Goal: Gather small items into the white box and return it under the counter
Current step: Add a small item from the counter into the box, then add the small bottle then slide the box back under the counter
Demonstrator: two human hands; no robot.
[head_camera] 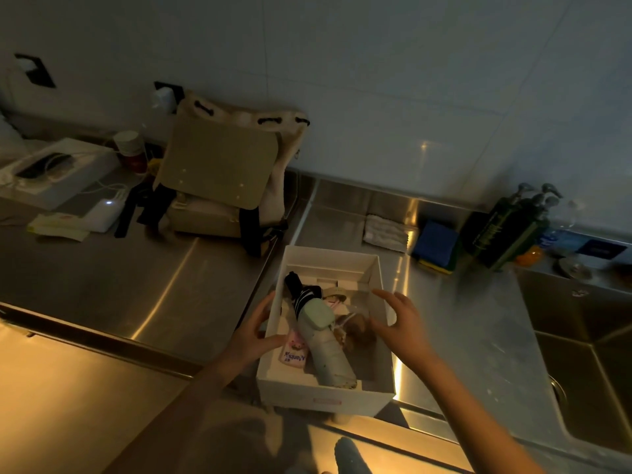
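The white box (372, 268) sits on the steel counter (102, 278), its near end sticking out over the front edge. Inside lie a pale folded umbrella (326, 350), a mint-green gadget (316, 314), a black striped item (301, 295), a pink packet (292, 354) and brownish small things (359, 331). My left hand (254, 328) rests against the box's left wall, thumb over the rim. Spread open, my right hand (396, 319) hovers at the right wall; whether it touches is unclear.
A beige backpack (222, 176) stands behind the box at the left. Further left lie a power bank (102, 210), cables and a white case (58, 172). A folded cloth (386, 232), blue sponge (436, 246), dark pump bottles (502, 227) and a sink (588, 354) are to the right.
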